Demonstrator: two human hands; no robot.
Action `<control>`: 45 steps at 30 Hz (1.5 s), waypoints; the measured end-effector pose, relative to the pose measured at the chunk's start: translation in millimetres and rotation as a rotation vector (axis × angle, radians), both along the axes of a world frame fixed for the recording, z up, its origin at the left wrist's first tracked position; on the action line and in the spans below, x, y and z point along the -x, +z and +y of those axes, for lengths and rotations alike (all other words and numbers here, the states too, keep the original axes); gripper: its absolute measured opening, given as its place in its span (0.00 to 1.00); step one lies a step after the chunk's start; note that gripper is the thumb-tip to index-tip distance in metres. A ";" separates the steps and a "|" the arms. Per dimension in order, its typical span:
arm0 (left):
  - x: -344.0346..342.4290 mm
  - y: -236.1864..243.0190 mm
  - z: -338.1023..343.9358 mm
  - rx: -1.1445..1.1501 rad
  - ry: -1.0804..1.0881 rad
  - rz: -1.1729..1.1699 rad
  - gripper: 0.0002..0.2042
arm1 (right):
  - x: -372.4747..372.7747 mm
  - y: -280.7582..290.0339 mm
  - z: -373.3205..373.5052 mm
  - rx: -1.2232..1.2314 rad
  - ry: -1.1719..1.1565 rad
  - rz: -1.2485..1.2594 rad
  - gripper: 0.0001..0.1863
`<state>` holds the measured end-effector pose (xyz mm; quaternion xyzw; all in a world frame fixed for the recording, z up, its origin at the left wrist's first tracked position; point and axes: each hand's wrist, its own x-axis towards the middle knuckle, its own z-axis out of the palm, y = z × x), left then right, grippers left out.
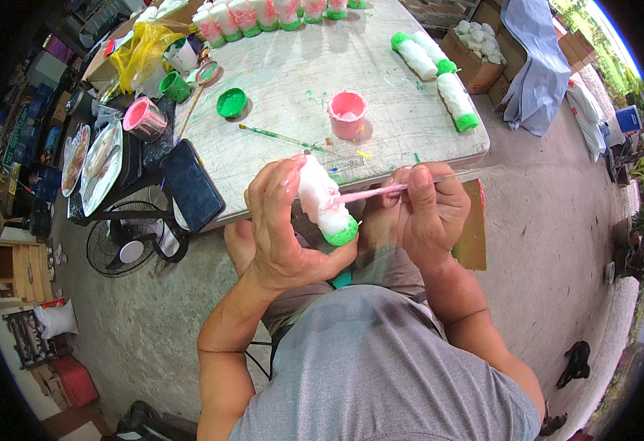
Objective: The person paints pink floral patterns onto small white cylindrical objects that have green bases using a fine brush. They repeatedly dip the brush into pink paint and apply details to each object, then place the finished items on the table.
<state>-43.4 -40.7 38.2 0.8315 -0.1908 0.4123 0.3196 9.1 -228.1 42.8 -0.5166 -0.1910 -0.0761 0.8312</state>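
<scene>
My left hand [278, 228] is closed round a bumpy white candle [315, 187], held tilted just off the table's near edge. Its lower end is green, with a short wick-like bit sticking out, and pink paint marks its side. Between thumb and fingers of my right hand [434, 213] is a slim paintbrush [370, 194], its pink-coated end touching the candle's side. On the table beyond my hands stands a pink paint cup [347, 116]. A second paintbrush [281, 137], greenish, lies to its left.
The pale table [285, 81] bears a row of pink-and-white candles [252, 16] at the far edge and several white-and-green ones [454, 103] at right. A green lid [231, 103], green cup [174, 87], another pink cup [144, 117] and dark phone [190, 185] are left. A fan [127, 242] stands below.
</scene>
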 end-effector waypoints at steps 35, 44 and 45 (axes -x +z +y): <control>4.4 0.7 2.7 0.163 -0.322 0.177 0.57 | -16.0 30.8 -19.7 0.395 -0.024 -0.599 0.13; 9.4 -1.7 -0.3 0.290 -0.392 0.219 0.59 | -11.2 19.5 -14.5 0.242 0.031 -0.286 0.12; 8.7 -3.6 -0.2 0.303 -0.409 0.211 0.59 | -13.5 18.9 -14.1 0.235 0.026 -0.274 0.12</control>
